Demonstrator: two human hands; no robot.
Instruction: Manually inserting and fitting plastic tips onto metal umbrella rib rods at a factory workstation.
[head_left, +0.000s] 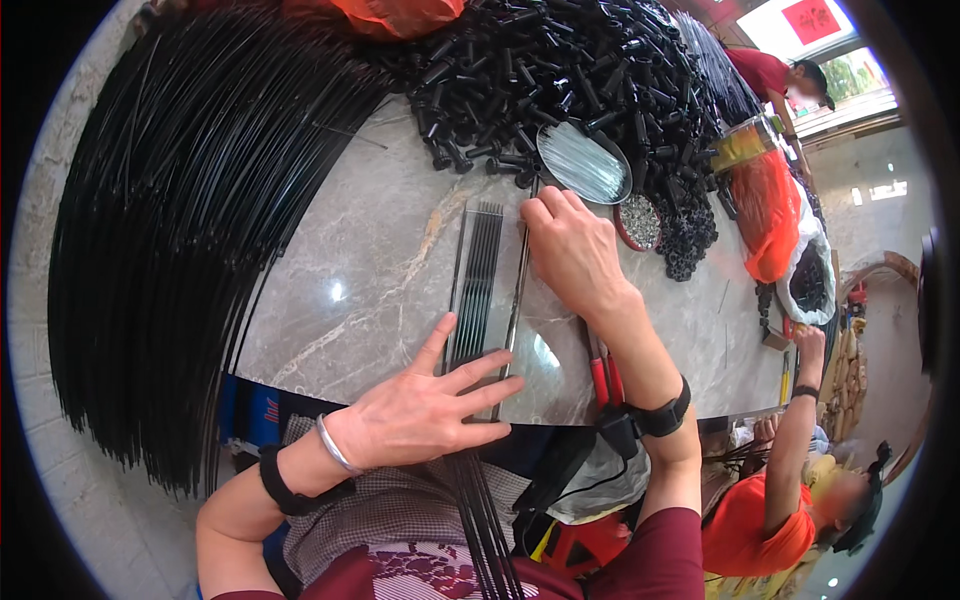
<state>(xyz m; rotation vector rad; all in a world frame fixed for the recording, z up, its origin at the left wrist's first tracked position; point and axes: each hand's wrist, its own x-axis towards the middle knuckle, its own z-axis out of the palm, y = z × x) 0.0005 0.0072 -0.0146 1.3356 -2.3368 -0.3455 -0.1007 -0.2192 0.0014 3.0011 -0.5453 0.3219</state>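
My left hand lies palm down with spread fingers across a narrow row of thin black rods. The rods lie side by side on the grey stone-patterned table, and their other ends run down over my lap. Two long thin bars flank the row. Beyond it, my right hand is closed, its fingertips curled together beside the top of the right-hand bar. Whatever those fingers hold is hidden. Just past them sits an oval metal dish of thin clear strips.
Long black rods hang over the left edge. Black tubular parts heap at the back. Near my right hand are a red bowl of small metal pieces, black rings and red-handled pliers. One person works at right, another beyond.
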